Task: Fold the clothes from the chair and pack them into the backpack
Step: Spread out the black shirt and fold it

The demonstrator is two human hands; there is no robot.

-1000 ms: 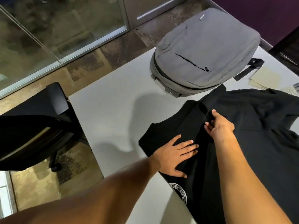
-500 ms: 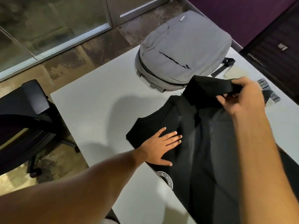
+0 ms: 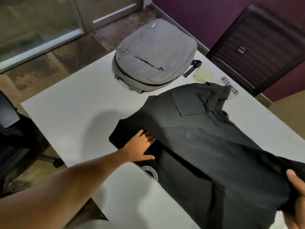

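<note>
Grey backpack (image 3: 155,57) upper centre on white table (image 3: 69,113), zipped. Left hand (image 3: 140,146) flat, fingers under dark shirt (image 3: 206,146); right hand (image 3: 295,200) grips its hem. Folded cloths (image 3: 203,74) right of the backpack.

The left arm reaches in from the near left, bare to the wrist. The left hand (image 3: 140,147) lies flat, palm down, thumb spread toward the near side; the ends of its fingers (image 3: 145,136) are hidden. At the near right edge the right hand (image 3: 297,202) is curled, its thumb on top, pinching dark cloth.
</note>
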